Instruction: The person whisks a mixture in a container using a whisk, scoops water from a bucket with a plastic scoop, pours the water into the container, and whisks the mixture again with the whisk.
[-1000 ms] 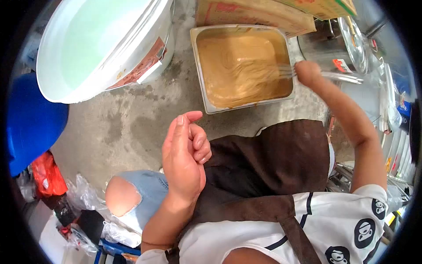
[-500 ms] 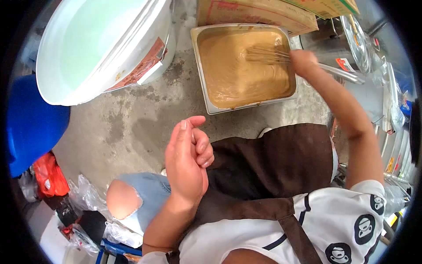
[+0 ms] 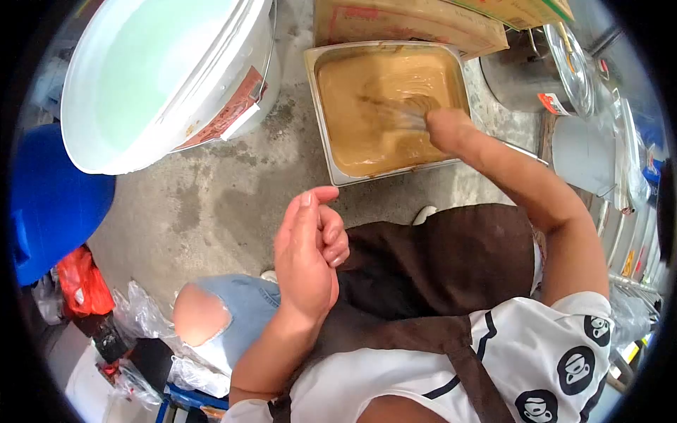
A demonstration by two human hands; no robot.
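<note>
My right hand [image 3: 451, 132] grips a wire whisk, its metal handle [image 3: 523, 151] sticking out behind the wrist. The whisk's wires [image 3: 402, 113] are blurred and dip into a thick tan batter [image 3: 356, 144]. That batter fills much of a deep rectangular metal pan [image 3: 328, 144] on the floor. In front of my body, my left hand [image 3: 308, 247] hangs in the air, apart from the pan. Its fingers are loosely curled, the index finger is straighter, and nothing shows in them.
A large white bucket [image 3: 204, 106] with pale green inside stands at the upper left, near a blue container [image 3: 60, 204]. Cardboard boxes [image 3: 409, 28] border the pan's far side. A lidded metal pot [image 3: 518, 74] sits to the right. Plastic bags [image 3: 84, 282] lie lower left on the concrete floor [image 3: 218, 197].
My right hand and the whisk have swept left and toward me through the batter. My left hand has shifted only slightly to the right.
</note>
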